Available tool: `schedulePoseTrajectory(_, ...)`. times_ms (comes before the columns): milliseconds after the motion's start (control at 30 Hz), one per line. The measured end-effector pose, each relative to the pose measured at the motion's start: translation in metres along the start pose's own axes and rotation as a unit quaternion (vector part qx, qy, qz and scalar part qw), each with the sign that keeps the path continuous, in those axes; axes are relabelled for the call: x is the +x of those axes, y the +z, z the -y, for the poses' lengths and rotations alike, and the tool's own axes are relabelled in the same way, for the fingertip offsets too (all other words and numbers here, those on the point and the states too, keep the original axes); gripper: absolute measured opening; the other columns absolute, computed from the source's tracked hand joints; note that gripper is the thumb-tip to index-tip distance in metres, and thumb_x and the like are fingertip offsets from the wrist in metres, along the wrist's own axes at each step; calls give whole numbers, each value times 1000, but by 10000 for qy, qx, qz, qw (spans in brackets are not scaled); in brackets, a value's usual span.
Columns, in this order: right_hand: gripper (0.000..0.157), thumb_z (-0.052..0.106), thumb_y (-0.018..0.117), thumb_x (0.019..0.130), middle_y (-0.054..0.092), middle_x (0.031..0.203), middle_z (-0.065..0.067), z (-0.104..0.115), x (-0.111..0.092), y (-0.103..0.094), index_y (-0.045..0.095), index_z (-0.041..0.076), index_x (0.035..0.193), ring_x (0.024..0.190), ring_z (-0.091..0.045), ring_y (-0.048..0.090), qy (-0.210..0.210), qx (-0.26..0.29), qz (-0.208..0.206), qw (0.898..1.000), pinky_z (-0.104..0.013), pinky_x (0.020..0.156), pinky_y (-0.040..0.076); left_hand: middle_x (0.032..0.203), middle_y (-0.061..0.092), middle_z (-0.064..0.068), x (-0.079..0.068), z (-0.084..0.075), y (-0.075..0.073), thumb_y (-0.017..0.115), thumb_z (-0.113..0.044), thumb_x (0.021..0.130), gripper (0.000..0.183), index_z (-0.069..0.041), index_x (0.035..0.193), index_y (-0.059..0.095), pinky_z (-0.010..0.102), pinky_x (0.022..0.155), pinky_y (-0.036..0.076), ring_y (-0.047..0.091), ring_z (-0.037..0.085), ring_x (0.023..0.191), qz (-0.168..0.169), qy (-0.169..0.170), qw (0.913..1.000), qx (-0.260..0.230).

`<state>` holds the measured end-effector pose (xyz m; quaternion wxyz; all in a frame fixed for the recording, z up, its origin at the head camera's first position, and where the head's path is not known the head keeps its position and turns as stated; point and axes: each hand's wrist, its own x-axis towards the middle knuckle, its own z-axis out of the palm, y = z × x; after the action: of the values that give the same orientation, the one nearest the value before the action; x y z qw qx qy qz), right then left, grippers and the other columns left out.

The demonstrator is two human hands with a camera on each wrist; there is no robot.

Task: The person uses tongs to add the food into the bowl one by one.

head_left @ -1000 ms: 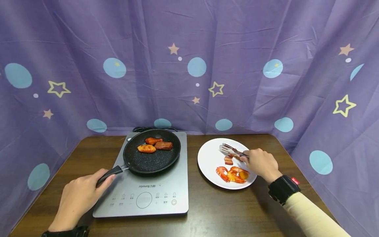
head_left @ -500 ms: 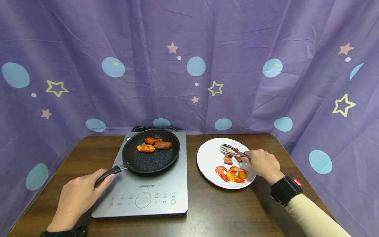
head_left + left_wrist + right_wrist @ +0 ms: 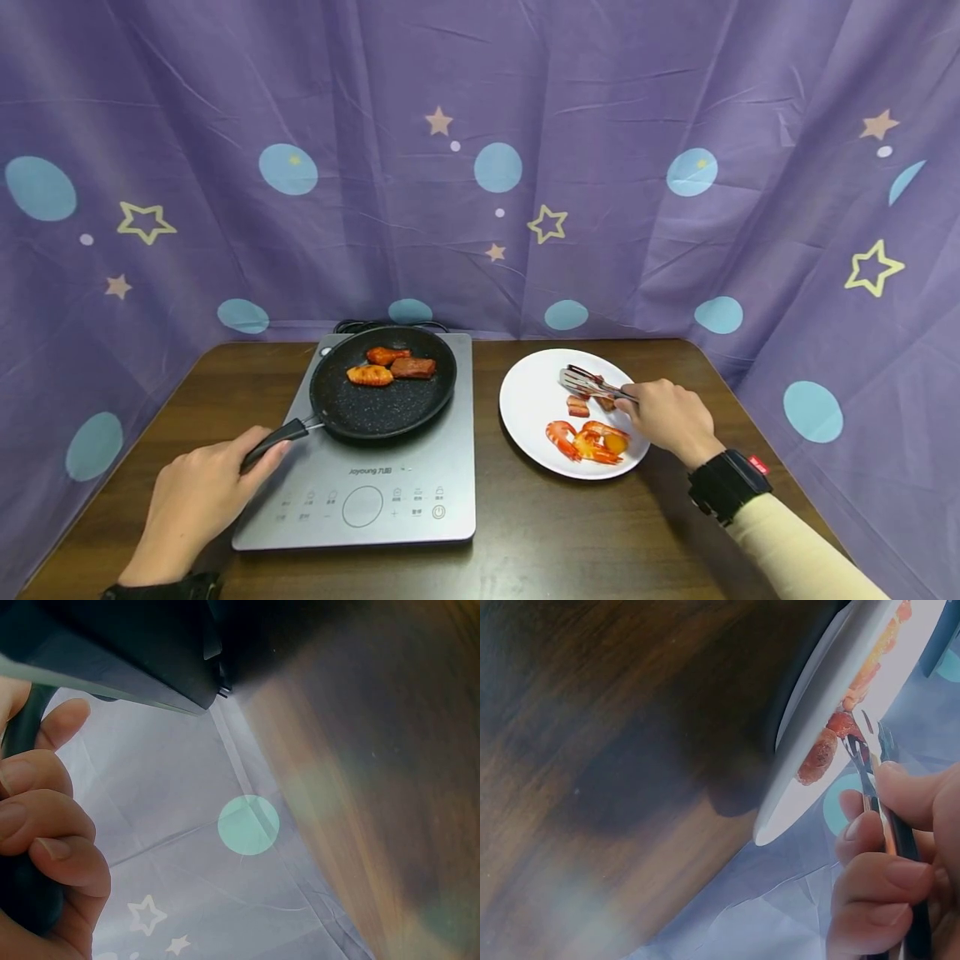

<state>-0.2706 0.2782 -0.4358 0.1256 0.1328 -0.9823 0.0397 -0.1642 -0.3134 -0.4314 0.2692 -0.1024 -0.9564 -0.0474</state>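
My left hand [image 3: 202,492] grips the black handle [image 3: 272,442] of a frying pan [image 3: 375,408]. In the left wrist view its fingers [image 3: 56,817] curl round that handle. Three foods lie in the pan: a drumstick [image 3: 387,356], a chicken wing [image 3: 370,376] and a brown meat slab [image 3: 413,368]. On the right, my right hand [image 3: 669,419] holds metal tongs [image 3: 581,382] low over a white plate [image 3: 525,417]. The tong tips overlap a reddish piece [image 3: 844,724] in the right wrist view. Nearby on the plate are striped meat [image 3: 577,407], a browned piece [image 3: 819,757] and shrimp [image 3: 562,439].
The pan sits on a silver induction cooker [image 3: 405,500], with a black cable [image 3: 352,326] behind it. A yellow-orange food [image 3: 615,443] lies by the shrimp. Bare brown tabletop [image 3: 540,533] stretches in front of the plate. A purple curtain [image 3: 600,250] borders the table's back.
The tongs have shifted slightly rightward over the plate, and their two arms look closer together. The right hand moved a little with them. The left hand and pan stay in place.
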Motion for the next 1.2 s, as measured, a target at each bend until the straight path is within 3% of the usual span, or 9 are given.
schedulePoseTrajectory(267, 27, 43, 64, 90, 65, 79, -4, 0, 3, 1, 70, 23, 106, 64, -22, 58, -166, -98, -262, 9995, -46, 49, 46, 47, 31, -10, 1, 1, 0, 66, -47, 87, 29, -21, 100, 64, 31, 35, 21, 27, 10, 39, 35, -16, 10000, 11)
schedulePoseTrajectory(467, 27, 42, 63, 90, 65, 81, -3, 12, 8, -13, 69, 24, 110, 64, -21, 57, -283, -81, -521, 9982, -43, 48, 44, 47, 31, -11, 0, 1, 0, 66, -47, 87, 28, -22, 100, 64, 30, 35, 21, 27, 10, 39, 26, -11, 10000, 23)
schedulePoseTrajectory(767, 22, 46, 60, 92, 55, 67, 6, 59, 20, -38, 66, 28, 104, 59, -17, 54, -933, 45, -1013, 9905, -41, 45, 43, 47, 33, -10, 1, 1, 2, 65, -48, 88, 28, -22, 101, 64, 30, 35, 21, 27, 10, 40, 91, -25, 10000, -6)
schedulePoseTrajectory(1033, 16, 47, 58, 93, 44, 58, 12, 109, 40, -53, 62, 31, 93, 54, -12, 45, -1314, 229, -1167, 9842, -35, 44, 38, 46, 31, -11, 1, 0, 1, 67, -46, 87, 27, -23, 99, 64, 30, 34, 21, 26, 10, 39, -12, 30, 10000, -27)
schedulePoseTrajectory(1200, 17, 47, 58, 94, 51, 64, 12, 142, 52, -53, 64, 31, 96, 57, -12, 51, -1637, 222, -1268, 9781, -38, 44, 41, 46, 31, -10, 1, 2, 2, 66, -47, 88, 26, -24, 100, 63, 31, 34, 20, 27, 10, 39, 5, 20, 10000, -36)
